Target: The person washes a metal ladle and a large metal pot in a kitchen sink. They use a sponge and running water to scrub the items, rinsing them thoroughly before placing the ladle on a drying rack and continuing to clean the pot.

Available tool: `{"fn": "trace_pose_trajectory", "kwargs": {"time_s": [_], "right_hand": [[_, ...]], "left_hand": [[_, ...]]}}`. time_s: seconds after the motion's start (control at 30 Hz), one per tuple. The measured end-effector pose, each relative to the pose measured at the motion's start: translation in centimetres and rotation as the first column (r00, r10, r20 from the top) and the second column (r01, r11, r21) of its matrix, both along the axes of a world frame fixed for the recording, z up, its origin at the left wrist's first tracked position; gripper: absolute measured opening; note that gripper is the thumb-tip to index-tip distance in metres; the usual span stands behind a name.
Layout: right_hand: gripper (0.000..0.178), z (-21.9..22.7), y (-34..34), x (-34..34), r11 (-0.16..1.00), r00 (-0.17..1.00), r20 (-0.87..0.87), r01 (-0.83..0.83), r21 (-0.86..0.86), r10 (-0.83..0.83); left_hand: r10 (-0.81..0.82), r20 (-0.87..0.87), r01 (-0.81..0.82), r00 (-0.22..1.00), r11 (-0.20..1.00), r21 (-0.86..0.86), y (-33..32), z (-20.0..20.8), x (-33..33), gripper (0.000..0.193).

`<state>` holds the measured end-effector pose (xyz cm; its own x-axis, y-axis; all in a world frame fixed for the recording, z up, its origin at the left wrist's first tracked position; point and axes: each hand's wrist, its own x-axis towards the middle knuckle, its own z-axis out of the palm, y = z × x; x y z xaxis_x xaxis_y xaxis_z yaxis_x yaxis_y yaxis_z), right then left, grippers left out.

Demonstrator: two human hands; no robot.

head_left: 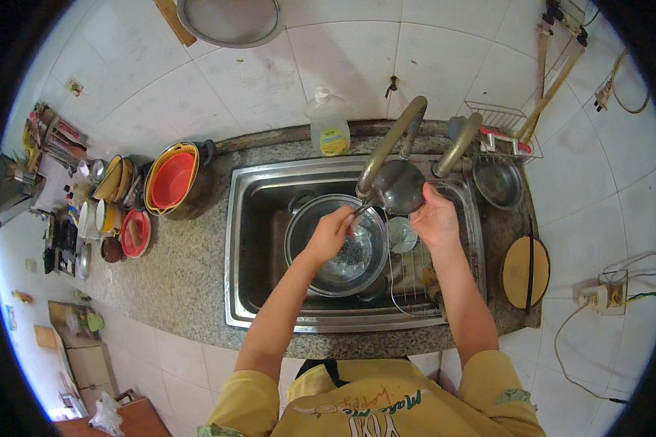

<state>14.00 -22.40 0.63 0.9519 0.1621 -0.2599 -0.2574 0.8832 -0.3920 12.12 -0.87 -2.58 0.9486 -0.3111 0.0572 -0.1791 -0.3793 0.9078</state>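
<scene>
Over the sink, under the faucet [391, 142], a dark round metal ladle [399, 188] is held in both hands. My left hand [331, 231] is closed round its thin handle, and my right hand [437, 218] grips the right rim of its bowl, with some fingers hidden behind. Just below stands a metal pot [291, 251] with dark side handles and water in it. A small clear glass bowl [401, 235] sits right of the pot, at the end of a wire rack [413, 280] partly covered by my right forearm.
The steel sink [244, 309] is set in a granite counter [182, 262]. A soap bottle [329, 124] stands behind it. Nested basins [173, 178] and a red plate [135, 234] are at left. On the right are a metal bowl [498, 183] and a round wooden board [519, 273].
</scene>
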Motion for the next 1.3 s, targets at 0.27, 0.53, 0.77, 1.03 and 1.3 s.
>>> {"fn": "trace_pose_trajectory", "kwargs": {"time_s": [0.27,0.53,0.77,1.03,1.3], "right_hand": [[0.018,-0.3,-0.6,0.9,0.999,0.994,-0.098,0.045,0.003,-0.045],[0.019,0.3,8.2,-2.3,0.931,0.933,-0.045,-0.360,-0.050,0.358],[0.027,-1.2,8.0,-0.7,0.494,0.968,-0.162,-0.238,-0.836,0.192],[0.021,1.6,7.6,-0.1,-0.029,0.693,0.684,0.707,-0.706,0.228],[0.032,-1.8,7.7,0.8,0.465,0.990,0.126,0.139,-0.874,-0.060]], "left_hand": [[0.112,0.136,-0.146,0.984,0.948,0.283,4.5,-5.0,-4.3,0.023],[0.335,0.148,-0.354,0.931,0.926,0.130,4.9,-7.3,-5.0,0.025],[0.081,0.378,-0.202,0.922,0.935,0.292,4.7,-2.9,-5.3,0.026],[0.087,0.251,-0.137,0.964,0.972,0.190,-0.1,-0.7,-4.7,0.023],[0.022,0.137,-0.067,0.990,0.941,0.330,-1.5,0.5,-4.3,0.026]]}}
